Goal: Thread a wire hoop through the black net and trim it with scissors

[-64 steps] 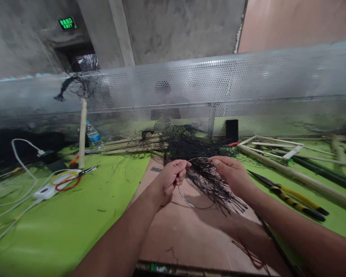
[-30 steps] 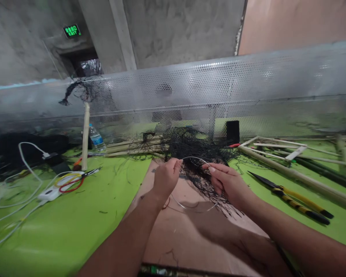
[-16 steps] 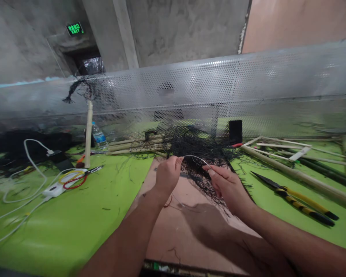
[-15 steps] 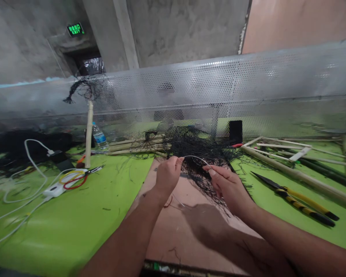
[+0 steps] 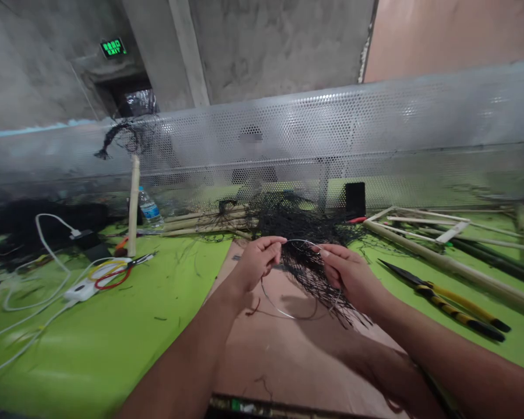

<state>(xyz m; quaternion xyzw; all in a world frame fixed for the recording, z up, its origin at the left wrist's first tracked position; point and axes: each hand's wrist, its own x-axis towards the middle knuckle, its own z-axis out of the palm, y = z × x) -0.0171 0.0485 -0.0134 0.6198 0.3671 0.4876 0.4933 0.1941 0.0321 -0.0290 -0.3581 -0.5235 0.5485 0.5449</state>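
Though indoors, green worktop (image 5: 91,349), concrete walls (image 5: 279,52)

Black netting (image 5: 308,265) falls in a fine, tangled mesh across a thin silver wire hoop (image 5: 283,315), against a pinkish-tan sheet (image 5: 262,361) on the lime-green worktop (image 5: 70,343). Behind it runs a silvery metal screen (image 5: 332,125) patterned with rows of small holes. Off to the right, shears (image 5: 458,311) show yellow-and-black striped handles; to the left, red and yellow cords (image 5: 107,279) loop together.

- thin silver wire hoop (image 5: 283,315): partly hidden by the left hand (image 5: 257,265), right hand (image 5: 349,276) and tangled black netting (image 5: 310,279)
- dark shape (image 5: 251,174) behind the grey perforated metal screen (image 5: 375,122): too blurred to tell
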